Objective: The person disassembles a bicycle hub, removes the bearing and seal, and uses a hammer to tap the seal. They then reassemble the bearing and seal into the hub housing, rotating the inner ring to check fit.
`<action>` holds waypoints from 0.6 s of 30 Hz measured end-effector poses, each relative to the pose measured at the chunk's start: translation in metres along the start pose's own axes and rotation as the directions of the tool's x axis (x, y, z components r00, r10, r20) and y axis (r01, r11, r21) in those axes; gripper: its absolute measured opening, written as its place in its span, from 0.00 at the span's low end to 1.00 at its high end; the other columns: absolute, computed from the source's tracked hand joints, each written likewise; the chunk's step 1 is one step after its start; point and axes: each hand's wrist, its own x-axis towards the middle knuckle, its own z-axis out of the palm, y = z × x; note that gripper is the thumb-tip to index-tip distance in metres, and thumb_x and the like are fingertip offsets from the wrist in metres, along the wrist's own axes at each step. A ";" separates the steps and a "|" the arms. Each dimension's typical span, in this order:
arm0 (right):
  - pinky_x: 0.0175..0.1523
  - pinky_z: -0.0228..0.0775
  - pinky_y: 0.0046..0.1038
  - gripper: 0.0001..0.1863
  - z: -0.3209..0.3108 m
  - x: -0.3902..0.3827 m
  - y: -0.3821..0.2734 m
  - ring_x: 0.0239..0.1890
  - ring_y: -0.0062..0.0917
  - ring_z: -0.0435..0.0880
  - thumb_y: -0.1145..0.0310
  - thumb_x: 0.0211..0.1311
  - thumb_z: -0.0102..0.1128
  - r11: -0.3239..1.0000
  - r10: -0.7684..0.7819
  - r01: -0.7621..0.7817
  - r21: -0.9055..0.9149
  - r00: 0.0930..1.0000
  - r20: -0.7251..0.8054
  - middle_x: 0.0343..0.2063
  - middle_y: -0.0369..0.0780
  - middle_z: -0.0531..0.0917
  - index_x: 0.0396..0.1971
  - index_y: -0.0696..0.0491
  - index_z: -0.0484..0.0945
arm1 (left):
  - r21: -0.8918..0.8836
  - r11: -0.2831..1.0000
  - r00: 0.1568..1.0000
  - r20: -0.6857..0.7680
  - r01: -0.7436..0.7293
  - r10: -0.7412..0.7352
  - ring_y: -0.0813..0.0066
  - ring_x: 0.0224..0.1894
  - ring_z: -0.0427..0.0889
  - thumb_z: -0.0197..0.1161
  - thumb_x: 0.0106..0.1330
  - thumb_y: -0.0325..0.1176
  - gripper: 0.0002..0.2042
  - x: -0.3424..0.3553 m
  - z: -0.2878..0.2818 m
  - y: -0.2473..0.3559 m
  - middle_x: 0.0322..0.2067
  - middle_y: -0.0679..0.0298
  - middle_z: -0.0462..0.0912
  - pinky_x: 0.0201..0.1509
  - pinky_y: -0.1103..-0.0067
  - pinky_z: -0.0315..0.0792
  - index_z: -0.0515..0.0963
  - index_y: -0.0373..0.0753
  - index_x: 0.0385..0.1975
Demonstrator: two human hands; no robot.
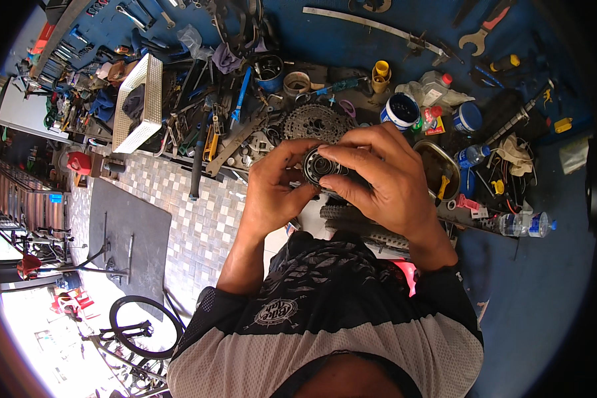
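Note:
A dark round bearing part (320,166), with metal rings around a hollow centre, is held up in front of my chest. My left hand (275,186) grips its left side with thumb and curled fingers. My right hand (385,179) grips it from the right, thumb at the lower edge and a fingertip over its top. Just behind, on the cluttered bench, lies a large toothed bicycle cassette (315,119), partly hidden by my fingers. A tyre (351,222) shows below my hands, beyond my body.
Tools crowd the bench around a white perforated basket (152,93), tubs like the blue-lidded one (467,116), and a metal tray (434,159) holding dark liquid. Wrenches hang on the blue wall (391,30). At lower left are a mat (129,219) and a bicycle wheel (146,298).

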 end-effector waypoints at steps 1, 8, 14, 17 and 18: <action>0.42 0.75 0.31 0.24 0.000 0.000 0.000 0.38 0.30 0.80 0.66 0.50 0.85 1.000 0.001 -0.001 -0.008 1.000 -0.002 0.42 0.36 0.85 0.49 0.49 0.91 | 0.021 1.000 1.000 -0.001 0.011 -0.011 0.78 0.46 0.89 0.69 0.56 0.12 0.28 0.000 0.000 0.000 0.48 0.58 0.89 0.43 0.79 0.85 0.80 0.34 0.60; 0.41 0.77 0.33 0.19 -0.001 0.001 -0.002 0.40 0.32 0.81 0.61 0.54 0.82 0.997 0.007 -0.005 -0.082 1.000 0.029 0.38 0.35 0.82 0.44 0.50 0.91 | 0.119 0.993 1.000 -0.027 -0.003 0.007 0.78 0.40 0.88 0.71 0.56 0.15 0.26 -0.002 0.001 0.001 0.41 0.58 0.88 0.40 0.79 0.85 0.80 0.33 0.58; 0.41 0.72 0.32 0.24 -0.002 0.001 0.003 0.38 0.30 0.77 0.62 0.46 0.86 0.992 -0.017 0.017 -0.123 1.000 0.001 0.35 0.34 0.79 0.48 0.46 0.92 | 0.146 0.989 0.997 -0.070 -0.031 0.042 0.77 0.41 0.89 0.73 0.57 0.16 0.25 -0.003 0.007 -0.001 0.39 0.59 0.88 0.40 0.79 0.85 0.80 0.33 0.57; 0.42 0.72 0.32 0.24 0.002 0.000 0.004 0.38 0.30 0.77 0.61 0.47 0.86 0.992 -0.011 0.008 -0.128 1.000 -0.026 0.36 0.34 0.80 0.47 0.47 0.92 | 0.107 0.994 0.998 -0.063 -0.006 0.013 0.79 0.43 0.88 0.73 0.59 0.16 0.24 -0.002 0.008 0.000 0.42 0.59 0.89 0.41 0.79 0.86 0.79 0.32 0.57; 0.41 0.72 0.33 0.23 0.001 0.002 0.003 0.38 0.30 0.77 0.61 0.47 0.86 0.993 -0.006 0.001 -0.121 0.999 -0.041 0.36 0.34 0.80 0.46 0.47 0.92 | 0.052 0.999 0.998 -0.063 -0.011 0.014 0.79 0.44 0.88 0.73 0.60 0.16 0.24 -0.002 0.009 -0.001 0.43 0.59 0.89 0.42 0.79 0.86 0.79 0.31 0.58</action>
